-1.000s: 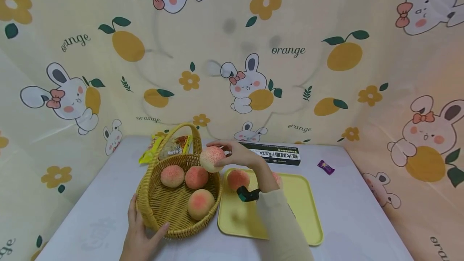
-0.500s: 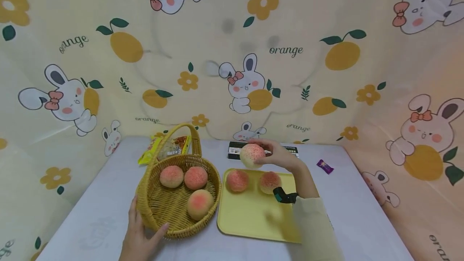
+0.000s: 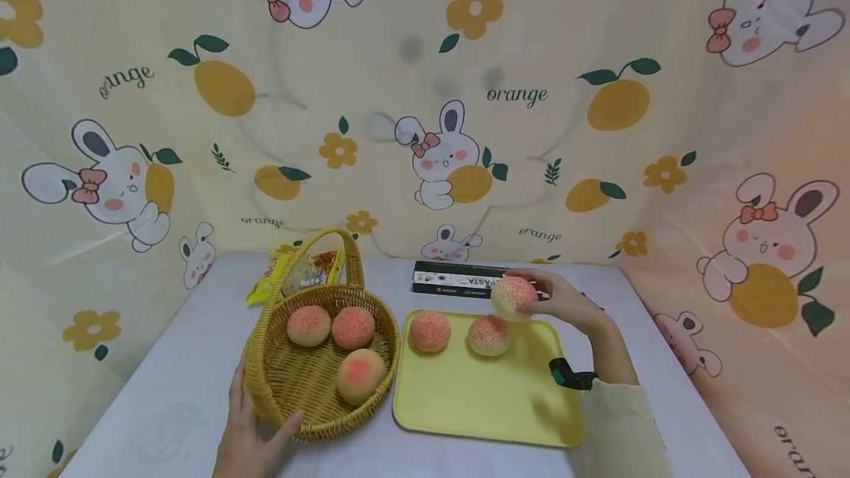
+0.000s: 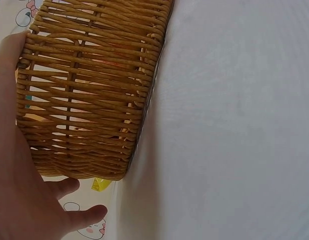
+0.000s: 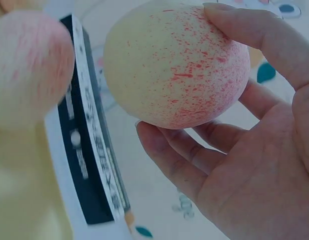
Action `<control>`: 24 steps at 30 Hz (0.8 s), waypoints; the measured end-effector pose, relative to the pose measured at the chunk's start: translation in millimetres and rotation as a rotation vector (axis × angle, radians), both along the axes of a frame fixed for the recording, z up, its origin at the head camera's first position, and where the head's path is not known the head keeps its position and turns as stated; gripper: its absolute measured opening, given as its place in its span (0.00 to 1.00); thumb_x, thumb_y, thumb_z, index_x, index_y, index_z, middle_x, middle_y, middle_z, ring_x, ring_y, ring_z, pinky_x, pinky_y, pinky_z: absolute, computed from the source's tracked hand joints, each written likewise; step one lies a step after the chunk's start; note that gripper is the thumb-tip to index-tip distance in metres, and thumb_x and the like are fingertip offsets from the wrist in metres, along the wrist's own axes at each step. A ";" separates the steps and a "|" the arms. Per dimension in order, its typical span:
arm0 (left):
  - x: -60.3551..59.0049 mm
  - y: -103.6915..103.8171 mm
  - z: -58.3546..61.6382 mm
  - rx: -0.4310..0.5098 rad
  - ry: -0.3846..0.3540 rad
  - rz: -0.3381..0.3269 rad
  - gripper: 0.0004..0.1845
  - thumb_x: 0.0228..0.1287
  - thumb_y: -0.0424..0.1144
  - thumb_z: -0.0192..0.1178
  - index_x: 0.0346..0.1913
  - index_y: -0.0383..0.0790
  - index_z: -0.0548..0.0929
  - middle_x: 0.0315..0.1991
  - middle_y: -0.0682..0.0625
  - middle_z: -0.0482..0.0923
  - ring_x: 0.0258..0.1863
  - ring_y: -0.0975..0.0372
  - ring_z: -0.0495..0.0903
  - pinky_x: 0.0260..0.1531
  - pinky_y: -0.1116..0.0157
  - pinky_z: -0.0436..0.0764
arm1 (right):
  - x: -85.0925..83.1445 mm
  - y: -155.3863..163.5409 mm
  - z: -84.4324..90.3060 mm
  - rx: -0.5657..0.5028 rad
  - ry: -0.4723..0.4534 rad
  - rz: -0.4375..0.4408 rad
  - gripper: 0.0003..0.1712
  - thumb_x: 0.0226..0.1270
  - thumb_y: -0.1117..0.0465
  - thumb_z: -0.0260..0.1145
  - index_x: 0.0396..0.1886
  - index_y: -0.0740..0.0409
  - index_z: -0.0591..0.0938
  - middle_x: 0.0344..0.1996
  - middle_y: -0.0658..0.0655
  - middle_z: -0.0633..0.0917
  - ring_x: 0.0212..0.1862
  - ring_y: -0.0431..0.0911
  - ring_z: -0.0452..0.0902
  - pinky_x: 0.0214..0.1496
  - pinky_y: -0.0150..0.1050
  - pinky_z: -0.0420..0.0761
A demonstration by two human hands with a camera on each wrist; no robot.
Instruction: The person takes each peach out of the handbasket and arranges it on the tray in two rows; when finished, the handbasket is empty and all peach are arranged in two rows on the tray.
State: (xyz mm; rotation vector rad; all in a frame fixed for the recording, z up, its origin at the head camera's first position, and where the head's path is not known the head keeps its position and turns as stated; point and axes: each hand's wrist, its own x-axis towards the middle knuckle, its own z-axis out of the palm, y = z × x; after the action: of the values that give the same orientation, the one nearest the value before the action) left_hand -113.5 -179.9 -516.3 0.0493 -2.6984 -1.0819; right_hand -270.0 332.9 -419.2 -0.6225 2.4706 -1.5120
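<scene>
My right hand [image 3: 564, 301] holds a pale peach [image 3: 513, 298] with red speckles over the back of the yellow tray [image 3: 491, 404]. In the right wrist view the thumb is on one side of this peach [image 5: 174, 65] and the fingertips are on the other. Two more peaches, one pinker [image 3: 429, 331] and one paler [image 3: 489, 336], lie along the tray's back. Left of it stands a wicker basket [image 3: 312, 389] with a tall handle and three peaches inside. My left hand [image 3: 249, 437] rests against the basket's near left side, thumb at the wickerwork, fingers extended.
A black and white pasta box [image 3: 451, 279] lies behind the tray. Behind the basket is a yellow snack bag [image 3: 265, 280]. A purple wrapped sweet [image 3: 593, 302] is mostly hidden behind the right hand. Patterned cloth [image 3: 372, 94] forms the back and sides.
My right hand has carried the speckled peach rightward from over the basket's rim to the tray's back right. My left hand and the basket keep their places.
</scene>
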 end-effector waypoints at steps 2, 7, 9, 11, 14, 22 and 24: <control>0.1 -0.1 -0.6 -0.003 -0.003 -0.002 0.60 0.60 0.57 0.69 0.81 0.54 0.34 0.80 0.45 0.27 0.70 0.31 0.55 0.51 0.28 0.68 | 4.5 7.9 -1.2 0.006 -0.011 -0.023 0.36 0.62 0.64 0.73 0.69 0.64 0.72 0.59 0.64 0.77 0.52 0.54 0.74 0.48 0.40 0.81; 0.8 -0.4 -0.5 -0.012 -0.008 -0.002 0.60 0.60 0.58 0.69 0.81 0.53 0.35 0.80 0.45 0.27 0.70 0.31 0.54 0.51 0.28 0.68 | 13.4 22.5 -8.2 0.058 -0.003 -0.051 0.36 0.62 0.62 0.73 0.68 0.65 0.72 0.56 0.64 0.78 0.51 0.54 0.73 0.47 0.40 0.79; 1.2 -0.5 0.2 -0.014 -0.008 -0.003 0.60 0.60 0.58 0.69 0.81 0.53 0.34 0.80 0.45 0.27 0.70 0.31 0.54 0.51 0.28 0.68 | 15.5 26.6 -13.1 0.073 -0.003 -0.054 0.36 0.62 0.62 0.73 0.68 0.64 0.73 0.58 0.64 0.78 0.52 0.53 0.73 0.48 0.39 0.79; 1.1 -0.7 0.8 -0.015 -0.008 -0.004 0.61 0.60 0.58 0.69 0.81 0.53 0.34 0.80 0.45 0.27 0.70 0.31 0.54 0.51 0.29 0.68 | 17.2 30.5 -18.4 0.079 -0.013 -0.055 0.36 0.62 0.61 0.73 0.69 0.63 0.73 0.59 0.64 0.78 0.53 0.53 0.74 0.50 0.39 0.79; 0.2 -1.3 0.3 -0.014 -0.009 -0.004 0.61 0.60 0.58 0.68 0.81 0.54 0.33 0.80 0.45 0.27 0.70 0.31 0.55 0.51 0.29 0.69 | 20.1 35.4 -26.5 0.081 -0.035 -0.066 0.35 0.62 0.61 0.74 0.69 0.61 0.73 0.62 0.65 0.76 0.55 0.55 0.73 0.51 0.41 0.79; -0.3 -0.9 -1.7 -0.008 0.002 -0.014 0.60 0.61 0.57 0.68 0.81 0.55 0.33 0.80 0.46 0.26 0.71 0.32 0.54 0.51 0.29 0.69 | 25.8 42.3 -41.1 0.110 -0.062 -0.074 0.35 0.61 0.59 0.73 0.68 0.62 0.74 0.63 0.66 0.75 0.57 0.57 0.71 0.55 0.48 0.74; -0.4 -0.8 -1.7 -0.008 -0.002 -0.014 0.59 0.61 0.57 0.68 0.81 0.54 0.34 0.80 0.47 0.25 0.71 0.33 0.53 0.52 0.29 0.69 | 27.7 42.7 -42.0 0.114 -0.071 -0.077 0.36 0.61 0.59 0.73 0.68 0.63 0.73 0.63 0.65 0.75 0.57 0.56 0.71 0.56 0.47 0.74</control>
State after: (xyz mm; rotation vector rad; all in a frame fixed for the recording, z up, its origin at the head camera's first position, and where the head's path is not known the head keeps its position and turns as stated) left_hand -113.9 -180.7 -518.0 0.0308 -2.7088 -1.0753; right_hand -242.3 375.7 -461.1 -0.4505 2.5322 -1.3813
